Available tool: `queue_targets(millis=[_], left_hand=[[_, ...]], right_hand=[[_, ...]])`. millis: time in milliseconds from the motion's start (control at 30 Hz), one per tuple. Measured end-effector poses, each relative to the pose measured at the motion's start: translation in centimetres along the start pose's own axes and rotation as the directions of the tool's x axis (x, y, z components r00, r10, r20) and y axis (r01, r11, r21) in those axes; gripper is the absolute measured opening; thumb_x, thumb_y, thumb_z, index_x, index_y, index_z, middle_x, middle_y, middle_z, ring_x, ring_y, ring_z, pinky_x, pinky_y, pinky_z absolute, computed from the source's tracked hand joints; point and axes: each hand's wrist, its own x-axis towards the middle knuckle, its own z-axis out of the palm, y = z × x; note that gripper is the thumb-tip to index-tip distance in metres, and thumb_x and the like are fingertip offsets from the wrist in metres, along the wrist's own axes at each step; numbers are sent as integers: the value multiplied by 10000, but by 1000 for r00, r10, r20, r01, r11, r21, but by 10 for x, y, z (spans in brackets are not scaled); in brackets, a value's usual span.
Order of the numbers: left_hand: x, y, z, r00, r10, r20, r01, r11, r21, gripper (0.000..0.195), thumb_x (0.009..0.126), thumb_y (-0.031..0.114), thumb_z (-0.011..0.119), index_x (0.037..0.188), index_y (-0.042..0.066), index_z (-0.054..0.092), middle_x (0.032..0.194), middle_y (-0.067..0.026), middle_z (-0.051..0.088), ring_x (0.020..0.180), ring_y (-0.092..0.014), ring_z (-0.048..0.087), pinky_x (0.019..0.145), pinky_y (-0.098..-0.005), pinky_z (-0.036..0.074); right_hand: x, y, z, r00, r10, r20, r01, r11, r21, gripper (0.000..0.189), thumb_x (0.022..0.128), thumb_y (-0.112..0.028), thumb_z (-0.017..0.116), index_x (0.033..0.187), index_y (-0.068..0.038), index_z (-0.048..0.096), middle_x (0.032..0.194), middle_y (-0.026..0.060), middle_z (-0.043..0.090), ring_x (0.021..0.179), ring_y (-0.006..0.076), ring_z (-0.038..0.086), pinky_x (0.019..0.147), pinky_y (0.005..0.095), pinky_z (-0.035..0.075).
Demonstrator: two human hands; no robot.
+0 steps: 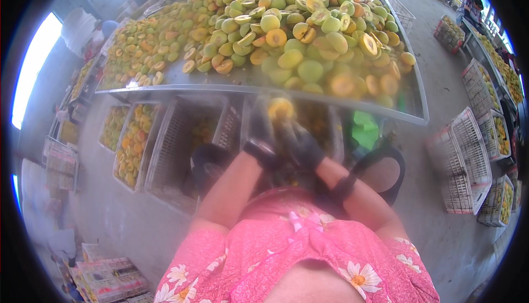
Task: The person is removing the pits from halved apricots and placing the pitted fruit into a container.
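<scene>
A yellow-orange apricot-like fruit is between my two dark-gloved hands, just below the table's near edge. My left hand cups its left side. The fingers of my right hand press at its lower edge; blur hides the fingertips and any small tool. Over my hands' far side, a metal-rimmed sorting table bears a heap of green and orange fruit, many pieces cut in half with the stones showing. A plastic crate with fruit in it stands under my hands.
Left of my legs stand a deep crate and a crate of orange fruit halves. A green bag hangs at the right. Stacked white crates stand farther right. Other people are at far tables.
</scene>
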Motion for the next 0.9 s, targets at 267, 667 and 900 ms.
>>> queue_targets(millis=[267,667,900], left_hand=[[6,4,-11,884,407,229,-465,732,497,314,954,339,475,955,53,603,919,-72,609,798,-167,584,713,-289,493],[-12,30,-14,965,-198,173,205,978,-26,388,975,362,447,963,18,625,904,-98,642,753,-170,615,698,-289,500],[1,-2,-29,912,346,221,-402,643,652,252,959,187,443,978,35,644,944,-89,649,888,-204,614,814,-312,488]], right_hand=[[-2,10,2,983,112,146,-129,985,114,335,1031,-256,369,1092,-11,589,931,76,606,836,144,537,769,299,454],[-7,8,3,897,315,309,-395,885,246,381,1022,-325,414,1227,-35,554,1087,42,591,954,109,533,844,268,451],[-5,22,19,977,-144,155,96,956,278,456,983,-430,444,1145,-23,573,760,45,573,595,119,508,527,270,422]])
